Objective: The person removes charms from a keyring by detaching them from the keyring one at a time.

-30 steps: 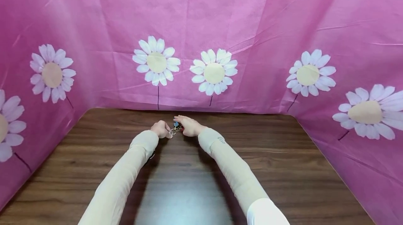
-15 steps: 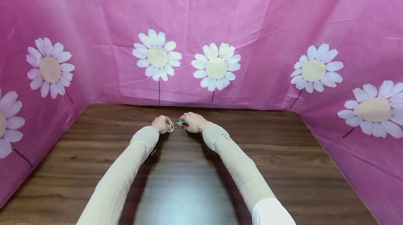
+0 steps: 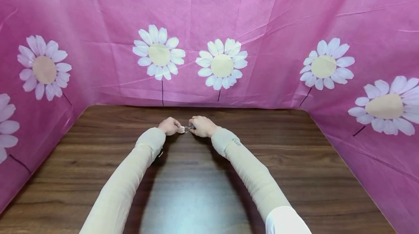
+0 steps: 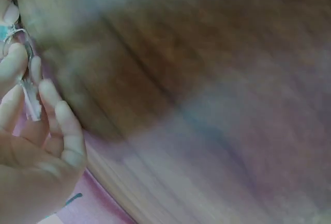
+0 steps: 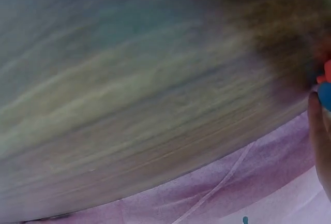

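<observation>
Near the far edge of the table, both hands hold one keychain between them. My left hand (image 3: 169,126) pinches a flat silver piece (image 4: 32,101), which looks like a key, between thumb and fingers. A metal ring (image 3: 187,129) spans the short gap between the hands. My right hand (image 3: 203,126) grips the other end, where a blue charm (image 5: 326,95) and a red charm (image 5: 328,71) show by its fingers. In the head view only a bit of blue shows; the hand hides the rest.
A dark wood-grain table (image 3: 193,175) lies under both arms. Pink cloth (image 3: 209,8) printed with large white daisies rises behind the table's far edge and along both sides.
My right hand has closed over the dangling charms, which were more visible a second ago. The keychain now lies straighter between the hands, and the left hand has shifted slightly right.
</observation>
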Available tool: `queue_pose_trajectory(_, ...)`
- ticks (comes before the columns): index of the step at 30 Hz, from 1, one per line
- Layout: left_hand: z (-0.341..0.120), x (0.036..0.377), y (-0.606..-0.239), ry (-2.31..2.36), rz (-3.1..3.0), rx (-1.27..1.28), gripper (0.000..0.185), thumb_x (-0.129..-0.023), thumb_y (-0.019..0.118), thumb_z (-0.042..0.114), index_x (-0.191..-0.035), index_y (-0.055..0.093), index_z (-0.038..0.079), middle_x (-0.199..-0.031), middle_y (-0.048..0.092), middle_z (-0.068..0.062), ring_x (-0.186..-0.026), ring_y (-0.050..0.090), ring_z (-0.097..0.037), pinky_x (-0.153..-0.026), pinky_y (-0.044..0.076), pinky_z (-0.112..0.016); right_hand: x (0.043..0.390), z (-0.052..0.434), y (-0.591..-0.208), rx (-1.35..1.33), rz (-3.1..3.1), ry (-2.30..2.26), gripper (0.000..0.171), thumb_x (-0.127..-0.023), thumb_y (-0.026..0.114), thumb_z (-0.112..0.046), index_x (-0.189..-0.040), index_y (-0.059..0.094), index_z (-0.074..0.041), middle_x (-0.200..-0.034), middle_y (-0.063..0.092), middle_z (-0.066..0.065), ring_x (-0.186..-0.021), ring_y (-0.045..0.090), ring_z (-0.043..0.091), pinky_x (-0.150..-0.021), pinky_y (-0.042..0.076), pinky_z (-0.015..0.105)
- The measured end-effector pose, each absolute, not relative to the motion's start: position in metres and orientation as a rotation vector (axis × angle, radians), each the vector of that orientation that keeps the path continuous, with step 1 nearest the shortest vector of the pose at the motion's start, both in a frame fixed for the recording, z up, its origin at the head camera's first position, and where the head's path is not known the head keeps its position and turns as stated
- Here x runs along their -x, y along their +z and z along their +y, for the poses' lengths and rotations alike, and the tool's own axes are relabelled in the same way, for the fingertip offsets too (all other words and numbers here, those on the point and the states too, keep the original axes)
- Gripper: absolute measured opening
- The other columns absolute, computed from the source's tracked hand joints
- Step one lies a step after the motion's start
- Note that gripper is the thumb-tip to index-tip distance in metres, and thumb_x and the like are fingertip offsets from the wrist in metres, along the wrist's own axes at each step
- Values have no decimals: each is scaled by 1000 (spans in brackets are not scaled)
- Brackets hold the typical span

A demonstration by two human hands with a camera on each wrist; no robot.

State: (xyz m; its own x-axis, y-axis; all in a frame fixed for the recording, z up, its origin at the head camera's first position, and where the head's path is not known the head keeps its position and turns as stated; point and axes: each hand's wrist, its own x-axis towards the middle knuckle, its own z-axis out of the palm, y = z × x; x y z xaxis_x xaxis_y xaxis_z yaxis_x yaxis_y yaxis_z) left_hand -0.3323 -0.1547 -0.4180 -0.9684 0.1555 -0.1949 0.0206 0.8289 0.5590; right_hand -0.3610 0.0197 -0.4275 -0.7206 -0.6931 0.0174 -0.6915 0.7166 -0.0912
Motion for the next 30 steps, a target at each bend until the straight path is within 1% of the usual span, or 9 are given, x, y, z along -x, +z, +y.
queue_pose_trajectory(4, -149, 332, -413, 886, 2731, -240, 15, -80, 65, 15, -89, 71, 5, -81, 67, -4, -79, 57, -17, -73, 46, -28, 355, 27, -420, 1150, 2846, -171, 15, -82, 65, -21, -96, 68, -15, -93, 61, -1, -86, 59, 14, -76, 49, 29)
queue_pose_trajectory(7, -145, 330, -412, 924, 2705, -322, 13, -79, 62, 7, -88, 70, 2, -70, 65, -2, -68, 54, -10, -65, 43, -21, 351, 30, -416, 1100, 2811, -231, 12, -81, 66, -19, -92, 68, -14, -89, 62, -2, -82, 58, 13, -76, 49, 28)
queue_pose_trajectory(10, -141, 328, -411, 949, 2702, -375, 13, -77, 61, 4, -86, 69, 1, -68, 64, -1, -65, 53, -7, -66, 41, -19, 347, 35, -414, 1006, 2768, -364, 6, -80, 67, -17, -85, 64, -13, -75, 60, -2, -63, 58, 11, -67, 49, 24)
queue_pose_trajectory(14, -135, 325, -410, 1057, 2659, -413, 13, -79, 58, 0, -87, 66, -1, -77, 68, -8, -67, 56, -9, -65, 44, -20, 343, 45, -413, 900, 2716, -549, 6, -81, 65, -16, -81, 60, -12, -57, 56, -3, -43, 53, 10, -57, 46, 21)
queue_pose_trajectory(19, -127, 322, -404, 1217, 2643, -453, 13, -82, 56, 0, -91, 65, -3, -85, 68, -17, -72, 60, -18, -62, 45, -21, 341, 58, -411, 882, 2723, -760, 4, -81, 65, -14, -82, 66, -10, -61, 56, -5, -56, 49, 7, -60, 42, 18)
queue_pose_trajectory(21, -124, 320, -401, 1263, 2651, -467, 13, -83, 57, 2, -92, 65, -3, -86, 67, -20, -76, 61, -22, -65, 45, -22, 339, 62, -410, 867, 2712, -842, 4, -81, 66, -14, -81, 68, -11, -64, 58, -5, -61, 47, 6, -62, 40, 18)
queue_pose_trajectory(24, -119, 315, -395, 1343, 2631, -460, 14, -85, 57, 3, -95, 64, -5, -90, 66, -24, -81, 63, -30, -72, 50, -28, 334, 68, -405, 818, 2661, -972, 5, -82, 66, -14, -82, 69, -10, -66, 62, -3, -63, 49, 7, -63, 41, 19)
queue_pose_trajectory(28, -115, 304, -385, 1458, 2598, -424, 16, -86, 57, 3, -97, 63, -6, -94, 65, -26, -87, 63, -37, -79, 53, -42, 327, 75, -397, 733, 2550, -1185, 10, -85, 63, -14, -89, 68, -5, -74, 66, 2, -69, 56, 15, -68, 51, 32)
queue_pose_trajectory(30, -113, 300, -379, 1484, 2603, -431, 15, -86, 57, 3, -97, 64, -5, -92, 65, -24, -86, 63, -37, -79, 52, -44, 323, 78, -392, 714, 2504, -1275, 13, -87, 62, -12, -92, 68, -2, -79, 67, 6, -75, 60, 21, -73, 53, 40)
